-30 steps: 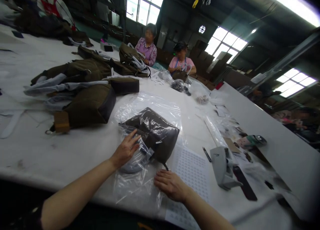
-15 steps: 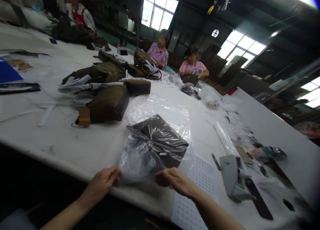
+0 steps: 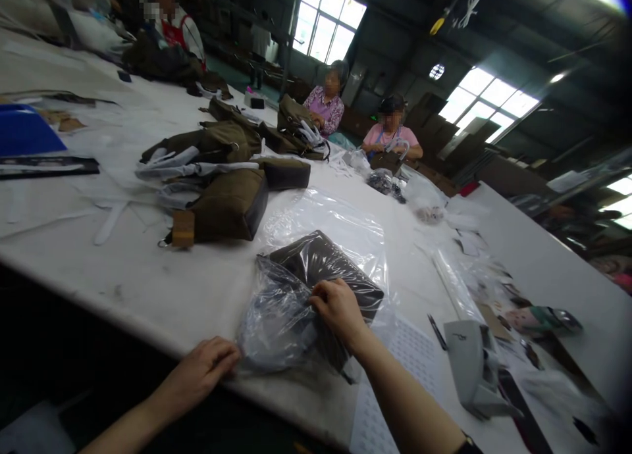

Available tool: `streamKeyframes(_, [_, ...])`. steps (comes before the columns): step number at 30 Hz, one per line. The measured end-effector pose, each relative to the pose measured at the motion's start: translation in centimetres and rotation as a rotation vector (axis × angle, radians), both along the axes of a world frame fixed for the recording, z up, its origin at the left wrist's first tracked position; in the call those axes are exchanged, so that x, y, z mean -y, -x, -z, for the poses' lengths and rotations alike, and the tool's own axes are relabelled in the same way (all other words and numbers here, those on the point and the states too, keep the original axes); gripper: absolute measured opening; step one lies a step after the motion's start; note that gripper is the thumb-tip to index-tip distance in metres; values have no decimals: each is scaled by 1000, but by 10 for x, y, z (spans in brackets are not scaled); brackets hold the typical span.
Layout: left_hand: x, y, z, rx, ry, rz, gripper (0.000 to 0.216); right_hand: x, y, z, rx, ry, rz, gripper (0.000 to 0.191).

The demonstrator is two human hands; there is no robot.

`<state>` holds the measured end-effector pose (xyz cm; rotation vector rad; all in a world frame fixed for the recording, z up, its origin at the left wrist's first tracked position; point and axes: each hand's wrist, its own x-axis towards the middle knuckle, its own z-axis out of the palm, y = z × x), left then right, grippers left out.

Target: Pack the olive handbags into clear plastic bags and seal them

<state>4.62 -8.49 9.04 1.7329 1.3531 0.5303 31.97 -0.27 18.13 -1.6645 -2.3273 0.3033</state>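
A clear plastic bag [image 3: 274, 326] lies near the table's front edge, with a dark brown, boxy item [image 3: 328, 260] inside it. Its near end is crumpled and partly folded over. My left hand [image 3: 210, 365] is closed in a pinch at the plastic's near left corner. Over the middle of the package, my right hand [image 3: 338, 309] pinches the plastic between thumb and fingers. Part of the dark item is hidden behind that hand and forearm.
Olive-brown bags [image 3: 230, 204] with white straps lie to the left. At the right stand a grey tape dispenser [image 3: 469, 362], a sheet of printed labels [image 3: 409, 355], a black pen [image 3: 436, 331] and a bottle [image 3: 543, 319]. Several people work across the white table [image 3: 162, 296].
My right hand has moved from the plastic's near edge up to the middle of the package, drawing the plastic with it. My left hand stays at the near left corner. The view has shifted slightly.
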Motion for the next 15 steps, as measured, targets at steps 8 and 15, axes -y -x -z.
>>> streamKeyframes(8, [-44, -77, -25, 8, -674, 40, 33, -7, 5, 21, 194, -104, 2, 12])
streamKeyframes(15, [-79, -113, 35, -244, -772, 132, 46, -13, 7, 28, 381, -162, -77, 21])
